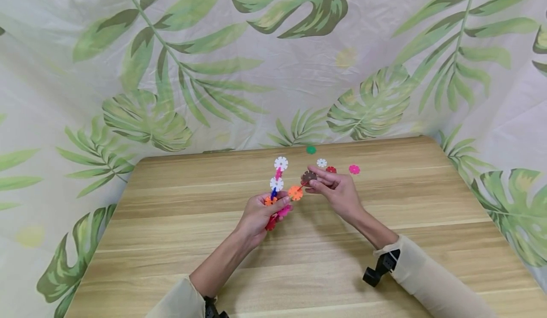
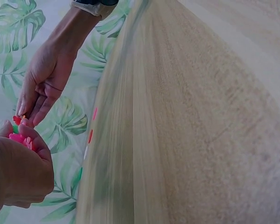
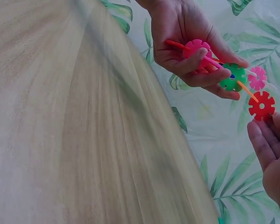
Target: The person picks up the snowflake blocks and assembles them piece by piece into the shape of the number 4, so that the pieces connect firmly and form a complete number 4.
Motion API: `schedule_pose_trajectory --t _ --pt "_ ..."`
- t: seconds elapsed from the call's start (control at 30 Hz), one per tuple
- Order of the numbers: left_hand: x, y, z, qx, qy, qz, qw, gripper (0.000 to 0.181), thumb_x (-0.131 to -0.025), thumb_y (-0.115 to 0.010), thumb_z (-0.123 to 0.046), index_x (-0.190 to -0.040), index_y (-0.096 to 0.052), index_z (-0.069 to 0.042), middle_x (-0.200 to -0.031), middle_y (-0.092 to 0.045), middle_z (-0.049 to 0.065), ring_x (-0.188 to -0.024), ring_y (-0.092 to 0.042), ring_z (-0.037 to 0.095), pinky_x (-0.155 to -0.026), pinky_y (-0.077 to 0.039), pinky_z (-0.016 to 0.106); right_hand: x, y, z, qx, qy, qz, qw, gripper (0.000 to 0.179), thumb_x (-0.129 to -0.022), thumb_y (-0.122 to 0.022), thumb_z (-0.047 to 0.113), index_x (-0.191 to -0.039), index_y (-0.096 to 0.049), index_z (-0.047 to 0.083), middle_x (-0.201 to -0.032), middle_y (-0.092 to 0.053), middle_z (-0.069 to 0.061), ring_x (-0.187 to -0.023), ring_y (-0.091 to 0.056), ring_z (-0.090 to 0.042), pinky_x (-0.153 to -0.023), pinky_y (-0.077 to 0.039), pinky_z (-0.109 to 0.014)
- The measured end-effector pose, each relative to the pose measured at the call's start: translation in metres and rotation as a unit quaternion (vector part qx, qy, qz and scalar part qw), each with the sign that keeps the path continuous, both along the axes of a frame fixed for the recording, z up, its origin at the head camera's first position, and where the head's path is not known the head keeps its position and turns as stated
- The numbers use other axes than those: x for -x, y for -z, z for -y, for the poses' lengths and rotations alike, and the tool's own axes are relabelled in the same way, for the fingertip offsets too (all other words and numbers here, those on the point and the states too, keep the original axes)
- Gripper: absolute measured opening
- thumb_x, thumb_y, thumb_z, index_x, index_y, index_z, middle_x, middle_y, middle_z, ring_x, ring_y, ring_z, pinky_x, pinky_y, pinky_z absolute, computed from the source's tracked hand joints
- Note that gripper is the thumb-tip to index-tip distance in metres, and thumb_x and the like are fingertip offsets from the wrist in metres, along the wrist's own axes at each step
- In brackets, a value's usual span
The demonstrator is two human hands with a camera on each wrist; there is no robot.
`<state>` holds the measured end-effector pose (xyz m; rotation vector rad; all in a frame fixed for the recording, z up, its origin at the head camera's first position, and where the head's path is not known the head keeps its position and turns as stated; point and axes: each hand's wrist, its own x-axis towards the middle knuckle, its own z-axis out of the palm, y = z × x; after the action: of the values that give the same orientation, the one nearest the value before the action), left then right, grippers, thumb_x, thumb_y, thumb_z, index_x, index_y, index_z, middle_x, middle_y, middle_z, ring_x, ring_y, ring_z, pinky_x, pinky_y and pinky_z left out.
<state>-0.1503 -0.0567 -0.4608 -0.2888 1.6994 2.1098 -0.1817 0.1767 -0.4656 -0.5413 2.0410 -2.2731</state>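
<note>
My left hand grips a chain of notched plastic discs slotted together, partly hidden by its fingers. White discs and a pink one rise from the fist in the head view. A red disc and a pink disc show at its lower side. An orange disc leads right to a red disc, face-on in the right wrist view. With thumb and fingers, my right hand pinches a brown disc beside that red one. A green disc shows by the left fingertips.
Loose discs lie near the back of the wooden table: a green one, a white one, a red one and a pink one. Behind the table hangs a leaf-patterned cloth.
</note>
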Motion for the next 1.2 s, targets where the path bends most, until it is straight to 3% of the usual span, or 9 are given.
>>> schedule_pose_trajectory --t 0.47,0.7,0.9,1.03,1.2 --pt "-0.001 0.0 -0.007 -0.001 -0.009 -0.006 0.9999 0.025 -0.098 -0.078 -0.014 -0.12 -0.074 -0.002 -0.089 -0.078 0.005 -0.067 -0.065 0.008 -0.052 -0.045 0.017 -0.002 0.002 0.008 0.022 0.036 -0.032 0.9986 0.036 -0.101 -0.063 -0.009 -0.136 -0.06 -0.017 -0.122 -0.067 -0.038 -0.101 -0.078 -0.015 -0.089 -0.062 -0.037" --pt "0.001 -0.003 -0.006 -0.006 0.0 -0.006 1.0 0.03 -0.099 -0.077 -0.016 -0.126 -0.072 -0.003 -0.1 -0.079 0.011 -0.07 -0.067 0.008 -0.059 -0.053 0.018 -0.001 -0.001 0.005 0.027 0.03 -0.034 0.9986 0.036 -0.1 -0.064 -0.01 -0.136 -0.061 -0.017 -0.117 -0.069 -0.039 -0.1 -0.079 -0.016 -0.087 -0.063 -0.038" --pt "0.002 -0.003 -0.003 -0.009 0.014 -0.005 0.9998 0.034 -0.098 -0.079 -0.017 -0.129 -0.072 -0.006 -0.103 -0.081 0.01 -0.077 -0.072 0.011 -0.06 -0.053 0.019 0.002 -0.004 -0.001 0.017 0.012 -0.027 0.9994 0.039 -0.1 -0.066 -0.009 -0.138 -0.059 -0.016 -0.119 -0.069 -0.038 -0.099 -0.079 -0.018 -0.087 -0.063 -0.043" --pt "0.003 -0.003 -0.001 -0.013 0.015 -0.005 0.9998 0.034 -0.098 -0.078 -0.017 -0.13 -0.071 -0.005 -0.104 -0.081 0.011 -0.08 -0.074 0.012 -0.06 -0.054 0.019 0.004 -0.006 -0.011 -0.012 0.006 -0.021 0.9997 0.043 -0.1 -0.069 -0.005 -0.141 -0.059 -0.013 -0.123 -0.068 -0.037 -0.098 -0.079 -0.019 -0.086 -0.063 -0.042" --pt "0.004 -0.002 0.002 -0.017 0.008 0.0 0.9998 0.033 -0.099 -0.077 -0.016 -0.129 -0.071 -0.005 -0.105 -0.081 0.012 -0.079 -0.074 0.011 -0.06 -0.055 0.019 0.011 -0.002 -0.026 -0.088 0.012 -0.043 0.9951 0.04 -0.098 -0.073 -0.002 -0.137 -0.066 -0.007 -0.125 -0.072 -0.029 -0.103 -0.078 -0.024 -0.086 -0.064 -0.032"
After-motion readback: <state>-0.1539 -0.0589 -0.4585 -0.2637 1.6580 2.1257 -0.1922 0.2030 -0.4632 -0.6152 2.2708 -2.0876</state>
